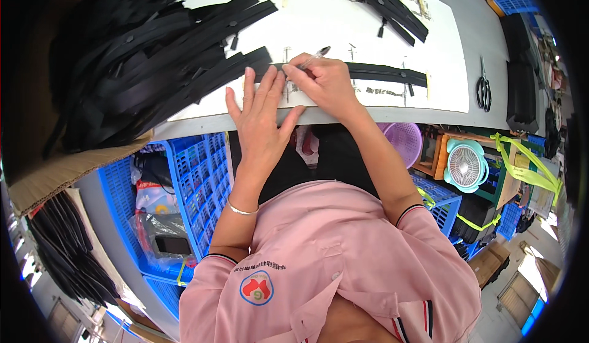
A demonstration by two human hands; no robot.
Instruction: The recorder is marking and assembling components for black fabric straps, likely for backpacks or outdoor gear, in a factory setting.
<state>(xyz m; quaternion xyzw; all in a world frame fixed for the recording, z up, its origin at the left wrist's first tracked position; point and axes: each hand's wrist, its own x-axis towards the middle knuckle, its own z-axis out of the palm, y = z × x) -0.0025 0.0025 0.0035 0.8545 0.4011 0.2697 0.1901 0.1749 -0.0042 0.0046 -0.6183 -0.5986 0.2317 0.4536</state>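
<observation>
A black zipper (380, 72) lies across a white marked sheet (448, 61) along the table's near edge. My left hand (259, 113) rests flat on the zipper's left part, fingers stretched out and thumb apart. Closed round a pen (321, 52), my right hand (330, 88) bears on the zipper just right of my left fingertips. The pen's tip is hidden by the fingers. A pull tab hangs near the zipper's right end. Left of my hands is a big heap of black zippers (141, 61), some overlapping the sheet.
More zippers (392, 12) lie on the sheet's far right. Black-handled scissors (484, 91) are on the grey table at right. Blue crates (199, 177) stand below at left. A teal fan (465, 165) and a purple basket (405, 142) are below at right.
</observation>
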